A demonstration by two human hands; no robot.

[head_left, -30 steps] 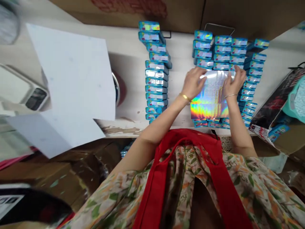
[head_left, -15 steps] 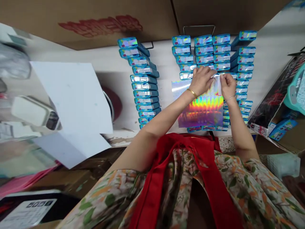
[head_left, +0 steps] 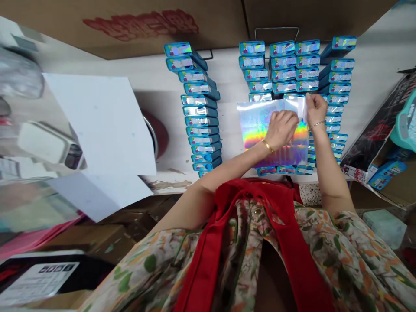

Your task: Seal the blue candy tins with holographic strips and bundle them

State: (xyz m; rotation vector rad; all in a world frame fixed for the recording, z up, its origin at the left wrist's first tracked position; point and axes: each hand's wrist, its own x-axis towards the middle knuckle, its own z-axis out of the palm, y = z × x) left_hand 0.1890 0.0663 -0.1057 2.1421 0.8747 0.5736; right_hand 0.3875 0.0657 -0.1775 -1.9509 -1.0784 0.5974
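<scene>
A shiny holographic sticker sheet [head_left: 255, 119] lies over the rows of blue boxes [head_left: 284, 63], reflecting a rainbow band. My right hand [head_left: 316, 109] pinches the sheet at its upper right corner. Over the middle of the sheet is my left hand [head_left: 282, 130], its fingers bent and drawn together near the sheet's right side. Whatever its fingertips may hold is too small to make out. The blue boxes stand on edge in several columns, with pale shiny strips on their narrow top faces. Some of them are hidden under the sheet.
Another column of blue boxes [head_left: 200, 110] stands left of the sheet. White sheets [head_left: 104, 125] lie farther left, beside a dark red round container [head_left: 159, 134]. A large cardboard carton [head_left: 221, 26] borders the back. At right are an open carton [head_left: 367, 130] and a turquoise basin [head_left: 404, 123].
My left hand has moved down the sheet from its top edge, toward me. My right hand stays at the upper right corner. The whole view has shifted slightly.
</scene>
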